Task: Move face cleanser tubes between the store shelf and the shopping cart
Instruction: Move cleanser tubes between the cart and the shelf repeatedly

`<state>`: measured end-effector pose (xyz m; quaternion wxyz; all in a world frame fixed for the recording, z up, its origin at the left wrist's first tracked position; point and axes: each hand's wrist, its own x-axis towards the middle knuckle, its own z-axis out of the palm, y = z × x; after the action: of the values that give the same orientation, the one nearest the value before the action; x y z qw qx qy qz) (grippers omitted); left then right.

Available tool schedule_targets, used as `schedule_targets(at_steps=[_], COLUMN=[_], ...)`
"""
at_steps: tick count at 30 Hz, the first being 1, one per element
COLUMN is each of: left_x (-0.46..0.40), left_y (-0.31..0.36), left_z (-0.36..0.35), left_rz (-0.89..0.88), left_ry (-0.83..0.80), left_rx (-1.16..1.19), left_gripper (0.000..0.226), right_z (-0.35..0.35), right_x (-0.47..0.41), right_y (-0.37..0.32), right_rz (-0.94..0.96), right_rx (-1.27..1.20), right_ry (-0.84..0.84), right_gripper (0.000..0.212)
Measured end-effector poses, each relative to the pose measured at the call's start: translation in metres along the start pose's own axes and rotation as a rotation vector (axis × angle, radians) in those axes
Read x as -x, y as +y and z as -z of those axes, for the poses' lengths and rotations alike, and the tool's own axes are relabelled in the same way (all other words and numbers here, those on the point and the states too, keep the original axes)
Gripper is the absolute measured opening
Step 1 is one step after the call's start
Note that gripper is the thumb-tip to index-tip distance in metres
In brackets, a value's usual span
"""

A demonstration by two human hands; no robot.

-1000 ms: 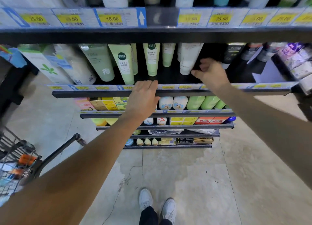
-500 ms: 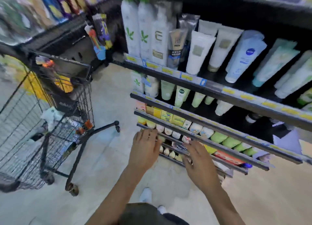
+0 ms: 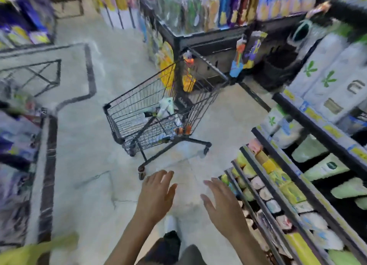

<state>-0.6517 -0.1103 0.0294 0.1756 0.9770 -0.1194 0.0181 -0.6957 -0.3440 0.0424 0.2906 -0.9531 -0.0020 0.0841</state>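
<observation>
Shelf (image 3: 309,145): dark tiered unit along the right edge, stocked with pale green and white tubes (image 3: 325,167); labels blurred.

Cart (image 3: 158,113): black wire basket on the floor ahead, well apart from both hands; pale items (image 3: 165,107) lie inside, probably tubes, too blurred to confirm.

Left hand (image 3: 156,195): released, fingers straight and spread, holding nothing, low over the floor.

Right hand (image 3: 222,207): released, fingers straight, holding nothing, just beside the lower shelf rails.

Risk: the view is heavily smeared, so the head seems to be turning fast; a reach into the cart from here could catch the wire rim, nudge the wheeled cart away, or pick the wrong item among those inside.
</observation>
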Motion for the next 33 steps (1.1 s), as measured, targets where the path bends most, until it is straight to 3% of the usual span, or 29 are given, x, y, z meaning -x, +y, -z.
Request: schedule_targets(at_steps=[6,12,26,33], left_x=[0.023,-0.014,-0.216,-0.303], left_y=[-0.064,-0.116,-0.187,-0.209], left_z=[0.015,0.025,0.033,0.039], left_rz=[0.268,0.392,0.207,0.297], left_ry=[0.066,0.082,-0.068,-0.039], left_rx=[0.014,0.058,0.049,0.05], left_gripper=[0.041,0.042,0.04,0.039], right_z=[-0.021,-0.034,-0.036,-0.026], right_x=[-0.078,-0.154,-0.27,-0.397], right_y=[-0.053,-0.104,-0.108,-0.115], right_rz=[0.199,0.251,0.013,0.092], right_rx=[0.045,0.081,0.033,0.037], right_ry=[-0.088,-0.136,-0.167,-0.244], right_gripper=[0.043,0.042,0.043,0.045])
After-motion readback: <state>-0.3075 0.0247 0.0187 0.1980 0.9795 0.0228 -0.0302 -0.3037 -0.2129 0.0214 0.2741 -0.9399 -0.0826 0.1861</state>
